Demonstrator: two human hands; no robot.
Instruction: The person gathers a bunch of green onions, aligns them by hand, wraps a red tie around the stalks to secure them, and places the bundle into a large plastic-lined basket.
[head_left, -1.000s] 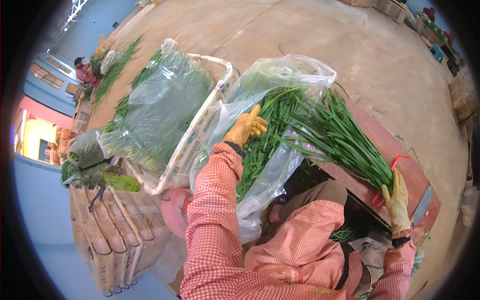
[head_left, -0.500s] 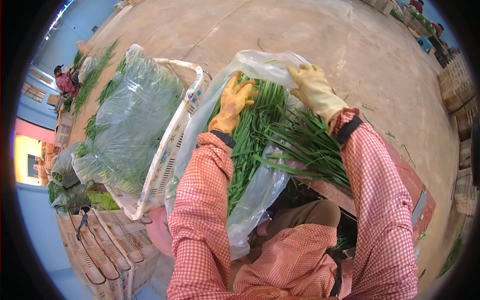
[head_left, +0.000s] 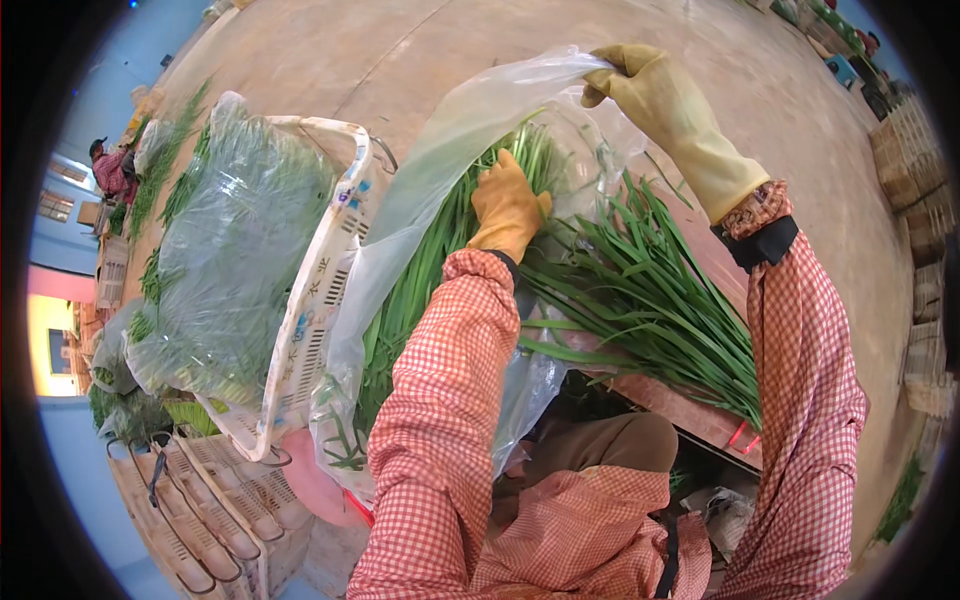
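A clear plastic bag (head_left: pixel 440 170) full of long green chives (head_left: pixel 425 270) lies in front of me. My left hand (head_left: pixel 507 205), in an orange-yellow glove, presses flat on the chives inside the bag. My right hand (head_left: pixel 665 110), in a pale yellow glove, pinches the bag's upper rim and lifts it open. A loose bunch of green chives (head_left: pixel 650 300) lies to the right on a reddish crate (head_left: pixel 690 410), its tips reaching toward the bag's mouth.
A white plastic basket (head_left: pixel 310 310) at the left holds another bagged bundle of greens (head_left: pixel 235 260). Stacked pale crates (head_left: pixel 210 520) stand at the lower left. A person (head_left: pixel 108 168) sits far left among greens. More crates (head_left: pixel 925 220) line the right edge of the concrete floor.
My right hand has risen from the chives to the bag's top rim, pulling it up and open. My left hand stays pressed on the chives in the bag.
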